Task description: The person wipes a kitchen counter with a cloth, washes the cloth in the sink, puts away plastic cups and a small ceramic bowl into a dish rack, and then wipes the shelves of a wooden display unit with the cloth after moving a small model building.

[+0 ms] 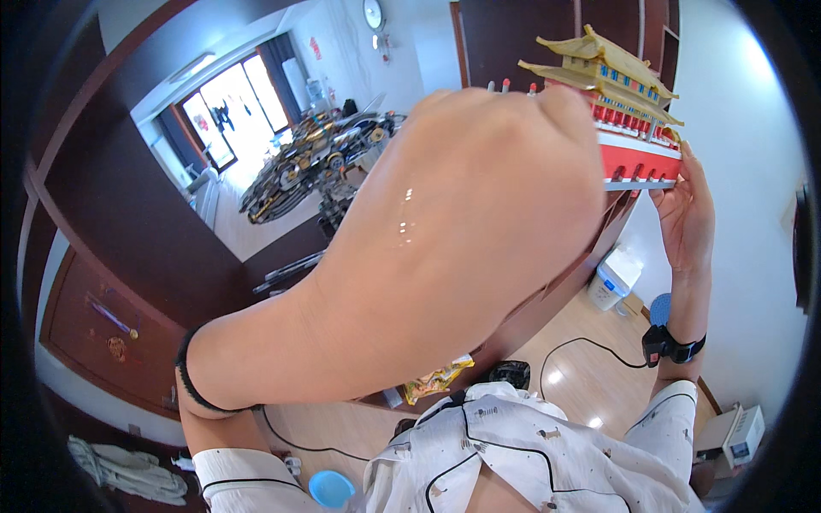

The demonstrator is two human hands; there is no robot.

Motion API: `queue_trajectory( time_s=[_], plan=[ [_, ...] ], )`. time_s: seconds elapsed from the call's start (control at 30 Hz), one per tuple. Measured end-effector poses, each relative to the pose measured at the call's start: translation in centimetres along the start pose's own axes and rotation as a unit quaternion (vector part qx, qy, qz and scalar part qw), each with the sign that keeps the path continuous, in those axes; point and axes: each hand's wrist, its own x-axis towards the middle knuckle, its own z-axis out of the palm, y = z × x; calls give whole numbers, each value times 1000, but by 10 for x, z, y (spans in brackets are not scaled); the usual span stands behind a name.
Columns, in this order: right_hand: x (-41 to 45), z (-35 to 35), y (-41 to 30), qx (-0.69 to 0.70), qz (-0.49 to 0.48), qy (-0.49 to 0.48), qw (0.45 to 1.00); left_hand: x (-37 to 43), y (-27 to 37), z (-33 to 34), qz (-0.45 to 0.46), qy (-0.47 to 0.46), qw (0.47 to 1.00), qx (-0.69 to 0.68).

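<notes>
A model of a gate building, with red walls and a two-tiered yellow roof, is held up at the upper right. My right hand grips its right end, with the fingers at the edge of the red base. My left hand is very close to the camera, back of the hand towards me, and covers the model's left part. Its fingers are bent out of sight, so what it touches or holds cannot be told. A black band circles the left forearm, and a black strapped device is on the right wrist.
Beyond the dark wooden shelf frame stand dark-and-gold models. Below are a yellow packet, a white bin with a blue latch and a blue basin. A black cable runs to the right wrist device.
</notes>
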Motion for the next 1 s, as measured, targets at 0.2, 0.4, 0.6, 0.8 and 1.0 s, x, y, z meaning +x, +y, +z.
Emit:
queue_trajectory(
  time_s=[0.2,0.4,0.6,0.8,1.0],
  plan=[
    [9,11,14,20,42,-39,998,-8,4,-11,-20,-9,999,31],
    [10,39,29,48,57,-34,997,-12,3,-15,-44,-21,995,89],
    [25,53,68,95,124,-65,986,-21,0,-22,-81,-54,982,161],
    [1,90,48,90,143,-124,978,-47,18,-75,-137,-74,962,227],
    [-12,91,44,55,157,-166,972,-73,33,-80,-192,-63,952,228]
  ],
)
